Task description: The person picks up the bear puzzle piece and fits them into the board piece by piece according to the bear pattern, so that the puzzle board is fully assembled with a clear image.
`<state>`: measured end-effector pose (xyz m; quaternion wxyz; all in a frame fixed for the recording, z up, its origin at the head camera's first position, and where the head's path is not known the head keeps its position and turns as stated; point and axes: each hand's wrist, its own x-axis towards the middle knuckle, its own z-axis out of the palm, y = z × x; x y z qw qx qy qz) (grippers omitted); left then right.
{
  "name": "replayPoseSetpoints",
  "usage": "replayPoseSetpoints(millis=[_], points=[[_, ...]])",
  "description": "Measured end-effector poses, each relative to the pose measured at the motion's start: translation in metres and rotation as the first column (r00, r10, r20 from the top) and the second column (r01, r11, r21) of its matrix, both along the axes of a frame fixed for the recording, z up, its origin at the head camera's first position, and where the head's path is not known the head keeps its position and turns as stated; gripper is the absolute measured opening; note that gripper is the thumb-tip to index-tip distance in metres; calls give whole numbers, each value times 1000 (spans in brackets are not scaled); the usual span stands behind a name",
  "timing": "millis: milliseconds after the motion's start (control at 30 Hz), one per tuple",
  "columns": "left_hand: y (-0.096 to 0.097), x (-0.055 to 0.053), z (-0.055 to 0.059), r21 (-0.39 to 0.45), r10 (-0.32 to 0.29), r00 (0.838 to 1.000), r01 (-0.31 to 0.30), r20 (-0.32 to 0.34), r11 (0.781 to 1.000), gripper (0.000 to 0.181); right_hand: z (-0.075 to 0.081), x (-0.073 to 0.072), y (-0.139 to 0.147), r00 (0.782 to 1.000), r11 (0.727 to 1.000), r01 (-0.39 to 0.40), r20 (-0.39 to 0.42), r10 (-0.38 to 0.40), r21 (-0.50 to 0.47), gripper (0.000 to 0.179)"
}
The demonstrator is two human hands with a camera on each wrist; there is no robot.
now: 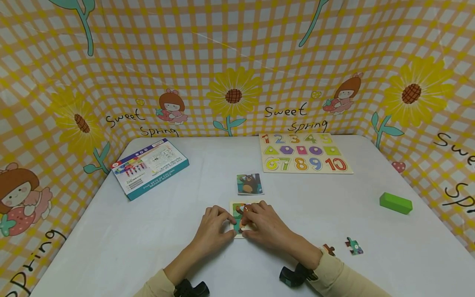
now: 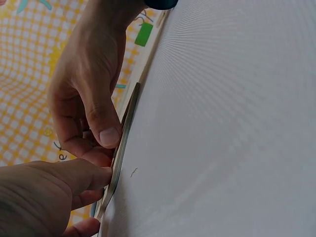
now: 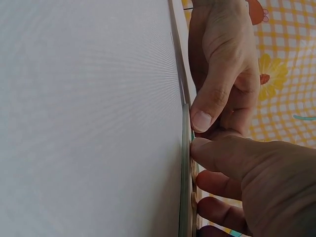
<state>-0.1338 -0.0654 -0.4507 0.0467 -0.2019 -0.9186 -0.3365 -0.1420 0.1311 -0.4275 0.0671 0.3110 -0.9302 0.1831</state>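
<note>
A small jigsaw puzzle (image 1: 238, 209) with a bear picture in a pale frame lies at the near middle of the table. My left hand (image 1: 213, 227) holds its left edge between thumb and fingers. From the right, my right hand (image 1: 265, 225) grips it with bent fingers, covering much of the picture. The right wrist view shows the right thumb and fingertips (image 3: 217, 183) against the puzzle's face; whether a loose piece is under them is hidden. Just behind lies a card (image 1: 250, 184) with a matching bear. Two loose puzzle pieces, one brown (image 1: 328, 249) and one teal (image 1: 354, 246), lie beside the right forearm.
A teal-edged box (image 1: 150, 167) lies at the back left. At the back right is a wooden number-and-shape board (image 1: 306, 153). A green block (image 1: 395, 203) sits near the right edge. Checkered cloth (image 1: 237, 49) rises behind and beside the white table (image 1: 111, 247).
</note>
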Motion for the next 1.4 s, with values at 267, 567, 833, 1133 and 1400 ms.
replayPoseSetpoints(millis=[267,567,833,1133,1400], points=[[0,0,1,6,-1,1000,1,15,1000,14,6,1,4,998,999,32,53,-32,3,23],[0,0,1,12,3,1000,-3,17,1000,14,13,4,27,997,997,73,36,-73,-15,24],[0,0,0,18,6,1000,-6,16,1000,14,18,14,60,991,991,130,40,-130,-6,29],[0,1,0,23,6,1000,-6,20,1000,15,24,26,95,982,983,181,50,-182,25,30],[0,0,-1,22,7,1000,-8,31,1000,14,28,40,127,979,981,187,68,-191,58,30]])
